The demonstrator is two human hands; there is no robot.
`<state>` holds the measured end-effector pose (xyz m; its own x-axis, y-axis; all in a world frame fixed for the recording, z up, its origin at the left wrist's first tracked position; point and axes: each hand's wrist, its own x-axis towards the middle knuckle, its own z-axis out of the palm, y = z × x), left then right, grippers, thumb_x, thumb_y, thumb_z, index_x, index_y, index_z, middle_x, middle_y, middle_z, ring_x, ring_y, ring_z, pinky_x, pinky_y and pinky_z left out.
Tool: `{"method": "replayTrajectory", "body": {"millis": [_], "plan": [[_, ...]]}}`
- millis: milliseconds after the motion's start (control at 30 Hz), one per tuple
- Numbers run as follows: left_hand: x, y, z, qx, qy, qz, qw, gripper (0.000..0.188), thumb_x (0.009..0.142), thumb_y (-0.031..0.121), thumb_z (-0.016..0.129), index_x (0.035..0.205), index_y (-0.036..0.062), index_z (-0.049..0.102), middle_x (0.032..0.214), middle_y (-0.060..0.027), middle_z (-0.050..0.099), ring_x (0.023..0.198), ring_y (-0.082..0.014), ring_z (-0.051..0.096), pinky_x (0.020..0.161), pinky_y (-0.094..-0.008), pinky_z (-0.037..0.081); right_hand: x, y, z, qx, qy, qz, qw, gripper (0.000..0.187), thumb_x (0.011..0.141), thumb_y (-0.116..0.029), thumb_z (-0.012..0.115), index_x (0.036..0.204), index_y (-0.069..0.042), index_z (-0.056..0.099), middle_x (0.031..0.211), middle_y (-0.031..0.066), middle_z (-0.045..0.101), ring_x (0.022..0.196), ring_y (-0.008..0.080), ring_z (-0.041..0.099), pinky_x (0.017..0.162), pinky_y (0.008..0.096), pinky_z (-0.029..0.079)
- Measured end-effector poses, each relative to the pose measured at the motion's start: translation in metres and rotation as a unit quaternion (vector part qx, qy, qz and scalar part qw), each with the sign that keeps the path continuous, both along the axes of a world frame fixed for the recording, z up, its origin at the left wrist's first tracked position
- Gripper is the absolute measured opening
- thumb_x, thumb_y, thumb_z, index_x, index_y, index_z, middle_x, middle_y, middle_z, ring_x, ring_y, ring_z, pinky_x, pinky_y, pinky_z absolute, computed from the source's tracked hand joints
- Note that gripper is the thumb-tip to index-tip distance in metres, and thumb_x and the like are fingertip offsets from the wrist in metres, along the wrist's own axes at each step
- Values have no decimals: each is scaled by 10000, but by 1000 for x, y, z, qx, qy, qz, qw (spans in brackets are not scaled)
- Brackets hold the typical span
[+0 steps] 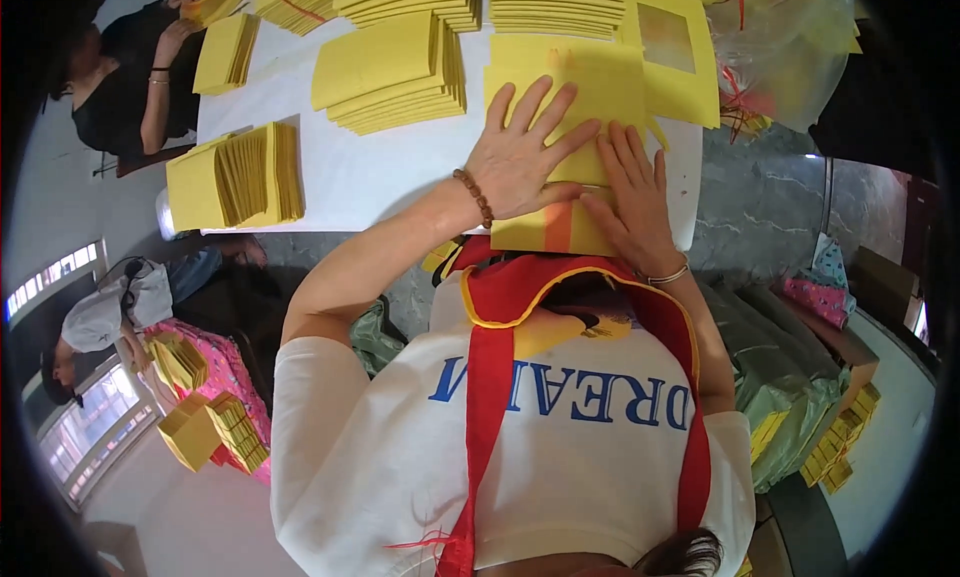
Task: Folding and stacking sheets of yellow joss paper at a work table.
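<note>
A yellow paper piece (595,59) lies in front of me at the table's near edge. Its near part (590,232) carries an orange band and reaches the edge by my apron. My left hand (515,162) lies flat on the paper with its fingers spread, a brown beaded bracelet at the wrist. Beside it, my right hand (640,202) rests along the paper's right side, fingers stretched out and thumb toward the left hand. Neither hand grips anything. Whether the paper is one folded sheet or several layers, I cannot tell.
Several stacks of folded yellow paper (395,72) stand on the white table (350,182), with another stack (235,177) at its left corner. A clear plastic bag (780,52) sits at the far right. One person (130,87) handles yellow paper at far left; another (115,312) sits below.
</note>
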<state>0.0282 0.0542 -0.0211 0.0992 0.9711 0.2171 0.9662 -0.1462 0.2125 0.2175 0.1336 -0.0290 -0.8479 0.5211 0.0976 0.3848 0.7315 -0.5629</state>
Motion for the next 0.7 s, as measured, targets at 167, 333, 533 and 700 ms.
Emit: {"method": "replayTrajectory", "body": {"millis": [167, 333, 533, 700], "plan": [[4, -1, 4, 22, 28, 5, 999, 650, 765, 494, 613, 1303, 158, 470, 1351, -170, 384, 1175, -348, 383, 925, -485, 338, 5, 11, 9, -180, 56, 4, 982, 570, 918, -256, 488, 1416, -72, 282, 1453, 115, 312, 1383, 259, 197, 1093, 452, 145], [18, -3, 7, 49, 141, 11, 989, 566, 738, 313, 614, 1243, 77, 513, 1220, -194, 483, 1075, -322, 468, 843, -399, 407, 2, 15, 17, -502, 268, -90, 817, 473, 954, -174, 436, 1397, -59, 315, 1369, 114, 430, 1292, 195, 355, 1052, 309, 278], [8, -3, 15, 92, 129, 8, 987, 512, 701, 144, 564, 1205, 58, 534, 1152, -155, 537, 1047, -270, 522, 815, -351, 430, -2, 8, 14, -431, 245, -121, 860, 481, 933, -105, 458, 1391, -54, 316, 1343, 131, 449, 1262, 193, 391, 1045, 315, 293], [-46, -26, 46, 156, 138, 70, 976, 610, 683, 26, 551, 1278, 155, 515, 1191, -105, 556, 1070, -245, 531, 841, -370, 427, -2, -5, 14, -304, 342, -172, 873, 534, 883, -113, 537, 1371, -21, 341, 1381, 148, 399, 1308, 242, 348, 1064, 344, 268]]}}
